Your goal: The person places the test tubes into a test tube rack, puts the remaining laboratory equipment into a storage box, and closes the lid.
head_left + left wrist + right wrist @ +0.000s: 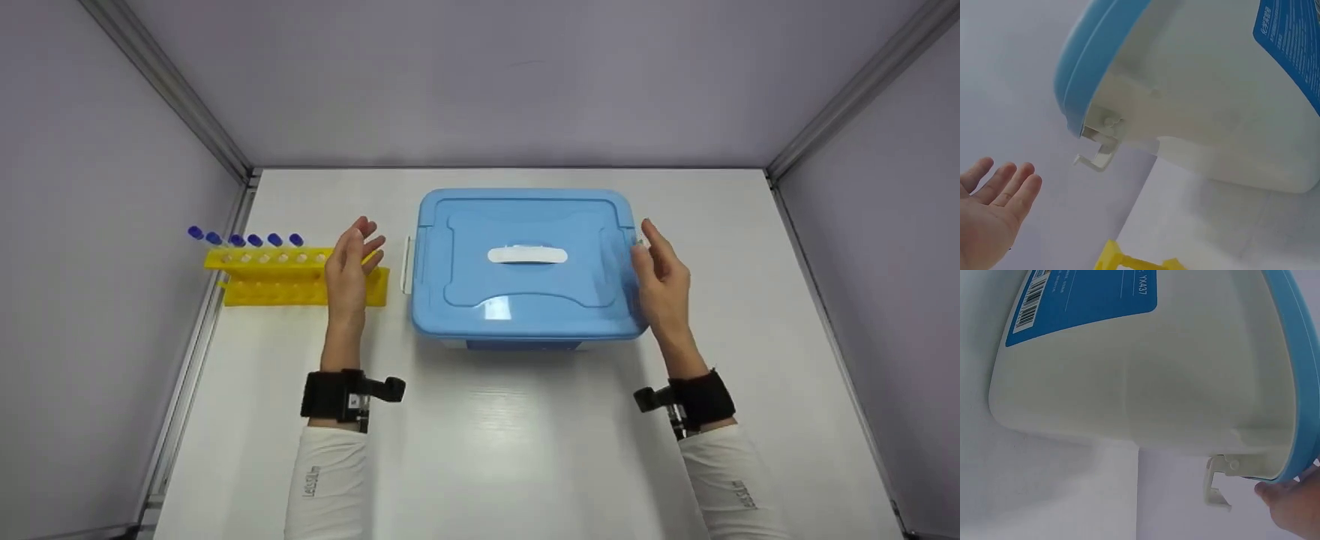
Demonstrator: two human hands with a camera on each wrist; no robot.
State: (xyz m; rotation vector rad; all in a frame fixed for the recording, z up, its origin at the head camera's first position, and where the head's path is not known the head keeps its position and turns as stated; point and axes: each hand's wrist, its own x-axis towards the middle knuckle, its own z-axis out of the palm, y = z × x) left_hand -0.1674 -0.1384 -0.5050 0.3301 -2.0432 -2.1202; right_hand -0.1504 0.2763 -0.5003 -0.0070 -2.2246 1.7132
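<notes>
A storage box with a light blue lid and a white handle stands between the two hands. My left hand is away from the box's left side, over part of the yellow tube rack, with loosely extended fingers and nothing held. On that side a white latch is swung outward from the lid. My right hand is at the lid's right edge, its thumb overlapping the rim in the head view. Below the rim another white latch hangs swung out; some right fingers are hidden there.
Several tubes with blue caps stand in the rack's back row, at the table's left. The white table is bounded by a back wall and side panels. A blue label covers part of the box's front.
</notes>
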